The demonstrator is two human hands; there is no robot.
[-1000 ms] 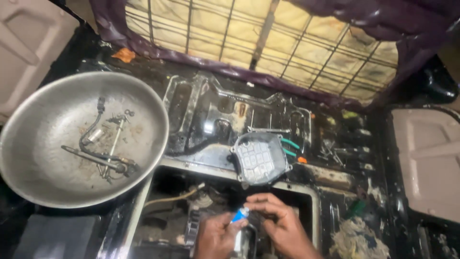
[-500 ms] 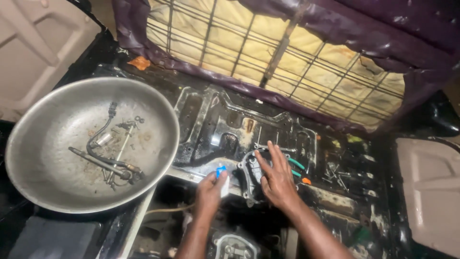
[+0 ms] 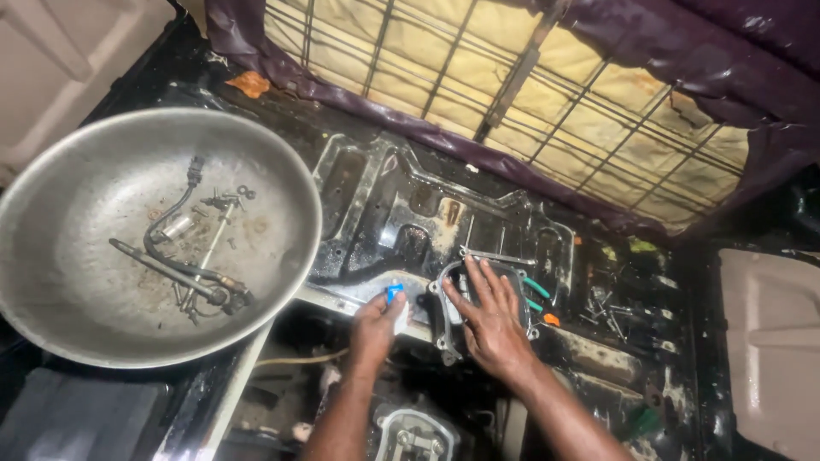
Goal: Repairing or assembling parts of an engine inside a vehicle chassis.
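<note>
While the left hand (image 3: 374,323) pinches a small blue-and-white part (image 3: 395,299) in a clenched grip, the right hand (image 3: 489,318) lies flat with fingers spread on a grey metal cover (image 3: 450,318), apparently steadying it against the greasy black panel (image 3: 401,213). Both forearms reach up from six o'clock. At nine o'clock sits a large steel bowl (image 3: 282,183), seemingly holding loose bolts and a bent pipe (image 3: 175,256) so they stay together.
</note>
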